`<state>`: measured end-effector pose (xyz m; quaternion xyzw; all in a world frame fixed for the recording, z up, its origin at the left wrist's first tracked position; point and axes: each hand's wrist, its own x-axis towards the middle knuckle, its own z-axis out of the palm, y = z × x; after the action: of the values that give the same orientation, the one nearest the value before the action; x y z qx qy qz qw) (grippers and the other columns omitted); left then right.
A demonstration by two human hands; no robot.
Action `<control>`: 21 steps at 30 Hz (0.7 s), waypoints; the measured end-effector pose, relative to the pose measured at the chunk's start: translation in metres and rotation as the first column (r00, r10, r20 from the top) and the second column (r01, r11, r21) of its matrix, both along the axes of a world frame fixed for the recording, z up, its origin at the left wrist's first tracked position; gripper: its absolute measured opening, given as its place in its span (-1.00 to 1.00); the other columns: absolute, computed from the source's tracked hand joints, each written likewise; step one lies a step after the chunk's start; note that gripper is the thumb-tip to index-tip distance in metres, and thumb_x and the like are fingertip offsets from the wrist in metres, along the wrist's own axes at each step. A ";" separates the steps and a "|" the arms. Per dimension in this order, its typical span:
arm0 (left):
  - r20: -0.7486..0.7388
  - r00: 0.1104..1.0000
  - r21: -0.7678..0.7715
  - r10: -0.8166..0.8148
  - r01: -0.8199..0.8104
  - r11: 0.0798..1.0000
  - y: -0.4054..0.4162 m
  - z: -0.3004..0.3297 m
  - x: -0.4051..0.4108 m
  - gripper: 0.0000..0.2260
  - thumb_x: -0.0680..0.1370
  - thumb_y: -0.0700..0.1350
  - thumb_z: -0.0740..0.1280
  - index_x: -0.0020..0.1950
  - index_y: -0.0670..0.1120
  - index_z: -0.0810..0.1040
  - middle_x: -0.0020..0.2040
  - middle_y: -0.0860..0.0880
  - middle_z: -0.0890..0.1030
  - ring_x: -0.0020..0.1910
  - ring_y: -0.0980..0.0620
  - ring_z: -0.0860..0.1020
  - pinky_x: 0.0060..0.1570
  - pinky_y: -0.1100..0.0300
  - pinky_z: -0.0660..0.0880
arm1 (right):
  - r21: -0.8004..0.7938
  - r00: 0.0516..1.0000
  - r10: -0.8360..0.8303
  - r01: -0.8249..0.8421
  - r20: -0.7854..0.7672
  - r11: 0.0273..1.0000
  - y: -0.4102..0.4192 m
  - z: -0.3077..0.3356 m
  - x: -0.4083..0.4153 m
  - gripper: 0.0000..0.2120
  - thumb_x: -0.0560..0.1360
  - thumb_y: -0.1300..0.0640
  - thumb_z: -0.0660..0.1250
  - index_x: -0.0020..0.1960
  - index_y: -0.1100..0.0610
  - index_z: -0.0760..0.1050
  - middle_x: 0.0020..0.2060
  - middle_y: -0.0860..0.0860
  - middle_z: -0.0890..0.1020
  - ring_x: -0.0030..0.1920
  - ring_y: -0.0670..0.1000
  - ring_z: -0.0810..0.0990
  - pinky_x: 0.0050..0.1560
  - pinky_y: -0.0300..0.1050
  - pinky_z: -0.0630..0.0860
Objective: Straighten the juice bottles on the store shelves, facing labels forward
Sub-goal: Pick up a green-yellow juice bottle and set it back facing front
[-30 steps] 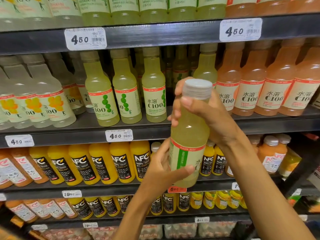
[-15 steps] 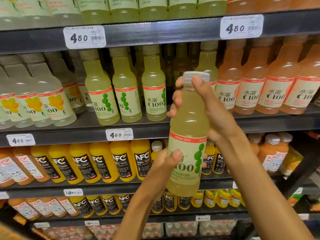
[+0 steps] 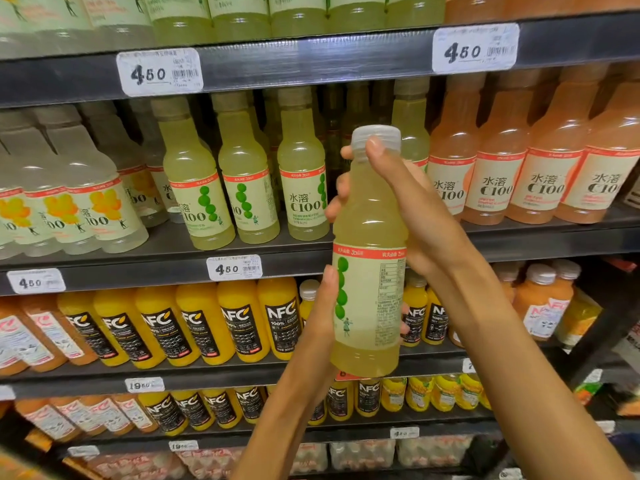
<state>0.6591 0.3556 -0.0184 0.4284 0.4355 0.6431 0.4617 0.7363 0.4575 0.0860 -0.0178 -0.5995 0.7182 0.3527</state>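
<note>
A pale green juice bottle (image 3: 369, 244) is held upright in front of the shelves, clear of them. The right hand (image 3: 408, 206) is curled round its neck below the cap, and the left hand (image 3: 320, 313) is wrapped round the label, fingers clamped on the bottle. The label is turned so that green dots sit at the left and small print faces forward. Behind it, green C100 bottles (image 3: 304, 181) stand beside orange C100 bottles (image 3: 491, 157). Price tags (image 3: 159, 72) read 4.50. NFC orange juice bottles (image 3: 239, 320) line the shelf (image 3: 138, 258) below.
</note>
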 end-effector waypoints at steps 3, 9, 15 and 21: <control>-0.141 0.975 0.046 0.172 -0.167 0.985 0.000 -0.003 -0.003 -0.35 0.34 0.51 0.15 0.26 0.16 0.51 0.19 0.03 0.61 0.20 0.07 0.56 0.20 0.09 0.49 | -0.005 0.989 -0.146 0.146 -0.017 0.989 0.001 0.000 0.000 -0.76 0.55 -0.01 0.27 0.11 0.13 0.42 -0.32 0.03 0.62 -0.29 0.02 0.65 -0.33 -0.15 0.57; -0.066 0.992 0.048 0.107 -0.104 0.993 0.001 0.004 0.004 -0.53 0.35 0.37 0.31 0.13 0.13 0.59 0.05 -0.01 0.68 0.01 0.01 0.66 -0.11 0.25 0.57 | 0.132 0.962 -0.224 0.205 0.159 0.970 0.005 0.005 -0.001 -0.64 0.54 -0.11 0.27 0.19 0.12 0.43 -0.17 0.02 0.69 -0.11 0.03 0.70 -0.17 -0.12 0.62; 0.271 0.935 0.107 -0.227 0.205 0.973 -0.001 0.011 0.002 -0.32 0.47 0.33 0.25 0.31 -0.21 0.44 -0.05 -0.19 0.60 -0.20 -0.08 0.60 -0.20 0.07 0.57 | -0.051 0.993 -0.042 0.048 0.109 0.998 0.000 0.003 -0.002 -0.67 0.60 -0.04 0.16 0.19 0.19 0.41 -0.20 0.12 0.66 -0.19 0.09 0.68 -0.19 -0.07 0.63; 0.143 0.982 0.066 -0.124 0.115 0.991 0.000 0.009 -0.007 -0.37 0.41 0.37 0.27 0.30 -0.03 0.53 0.19 -0.21 0.60 0.07 -0.14 0.62 0.04 0.02 0.57 | 0.015 0.963 -0.237 0.237 0.129 0.971 0.002 0.005 -0.005 -0.69 0.58 -0.05 0.21 0.18 0.15 0.39 -0.22 0.08 0.64 -0.23 0.06 0.67 -0.20 -0.08 0.62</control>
<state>0.6522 0.3551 -0.0094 0.4186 0.3550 0.6563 0.5178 0.7315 0.4599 0.0908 -0.1363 -0.6145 0.6683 0.3964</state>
